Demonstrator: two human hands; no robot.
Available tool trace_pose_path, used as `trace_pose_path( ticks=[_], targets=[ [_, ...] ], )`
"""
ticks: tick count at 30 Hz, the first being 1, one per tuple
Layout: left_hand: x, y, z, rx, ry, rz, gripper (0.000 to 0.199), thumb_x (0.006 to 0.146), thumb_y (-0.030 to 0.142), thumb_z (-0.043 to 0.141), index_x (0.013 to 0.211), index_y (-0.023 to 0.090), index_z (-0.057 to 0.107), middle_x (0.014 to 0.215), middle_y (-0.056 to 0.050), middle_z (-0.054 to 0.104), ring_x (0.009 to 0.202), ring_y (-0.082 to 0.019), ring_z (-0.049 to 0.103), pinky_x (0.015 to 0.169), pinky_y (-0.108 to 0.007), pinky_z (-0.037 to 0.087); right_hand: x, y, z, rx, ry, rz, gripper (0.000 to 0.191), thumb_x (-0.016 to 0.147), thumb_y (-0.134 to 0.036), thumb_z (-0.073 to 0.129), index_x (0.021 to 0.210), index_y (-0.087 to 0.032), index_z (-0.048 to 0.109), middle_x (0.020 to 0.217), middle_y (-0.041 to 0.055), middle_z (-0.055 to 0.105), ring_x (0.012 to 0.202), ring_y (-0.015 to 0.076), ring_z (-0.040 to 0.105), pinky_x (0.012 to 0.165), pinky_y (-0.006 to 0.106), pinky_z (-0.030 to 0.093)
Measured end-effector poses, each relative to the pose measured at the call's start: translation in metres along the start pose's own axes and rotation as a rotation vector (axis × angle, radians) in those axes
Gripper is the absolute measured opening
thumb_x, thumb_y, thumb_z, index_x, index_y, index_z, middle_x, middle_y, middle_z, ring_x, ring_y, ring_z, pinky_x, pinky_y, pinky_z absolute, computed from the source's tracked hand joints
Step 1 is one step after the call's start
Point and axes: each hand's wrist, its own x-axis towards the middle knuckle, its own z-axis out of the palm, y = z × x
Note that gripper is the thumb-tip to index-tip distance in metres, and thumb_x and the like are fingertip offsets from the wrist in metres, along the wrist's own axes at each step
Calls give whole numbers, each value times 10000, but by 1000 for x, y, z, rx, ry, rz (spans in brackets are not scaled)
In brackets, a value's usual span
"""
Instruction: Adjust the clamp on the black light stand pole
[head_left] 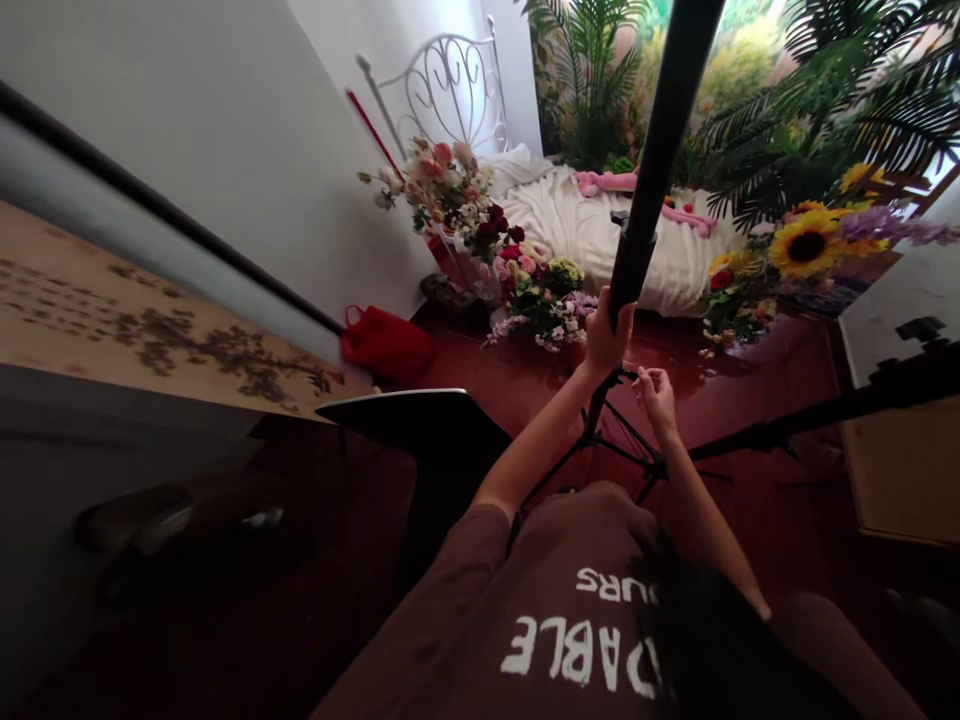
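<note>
- Head view: a black pole of a stand rises in front of the person, its top cut off by the upper edge and its middle covering part of the bed's white cloth.
- The left hand is wrapped around this pole, low down, its palm hidden against the tube.
- The right hand is just beside the pole, near a small dark knob, with fingers curled toward the thumb; whether they pinch anything, I cannot tell.
- Below, thin dark legs splay over the glossy red floor, partly hidden by the forearms and brown shirt.
- A dark, blurred shape covers some of the shirt's white lettering; the lower left is too dim to read.
- The cloth lies in soft folds beneath a curled metal headboard.
- Ruffled blooms, broad-petalled sunflowers and feathery palm fronds surround the bed.
- A slack red bag lies by the wall.
</note>
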Motion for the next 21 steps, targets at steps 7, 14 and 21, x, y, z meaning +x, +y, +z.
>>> trace_pose_path(
  ticks=[7, 14, 21],
  targets=[
    [2, 9, -5, -137, -75, -46, 464, 947, 619, 386, 1071, 215, 576, 580, 70, 503, 442, -57, 473, 489, -203, 381, -4, 1, -7, -410, -127, -251, 462, 895, -679, 449, 860, -241, 593, 804, 37, 689, 669, 178, 622, 651, 265, 456],
    [-54, -30, -6, 70, 4, -161, 439, 895, 628, 504, 972, 201, 574, 616, 50, 550, 522, -90, 541, 543, -212, 422, 3, 10, 4, -420, -97, -287, 571, 919, -707, 328, 660, -240, 532, 567, -18, 545, 560, 156, 528, 589, 243, 384],
    [-88, -48, -5, 169, 30, -207, 433, 911, 608, 489, 1031, 199, 562, 763, -16, 627, 655, -131, 607, 631, -237, 461, 10, 16, 15, -81, -111, -104, 640, 843, -792, 385, 539, -234, 460, 446, -22, 475, 424, 127, 456, 487, 257, 381]
  ],
)
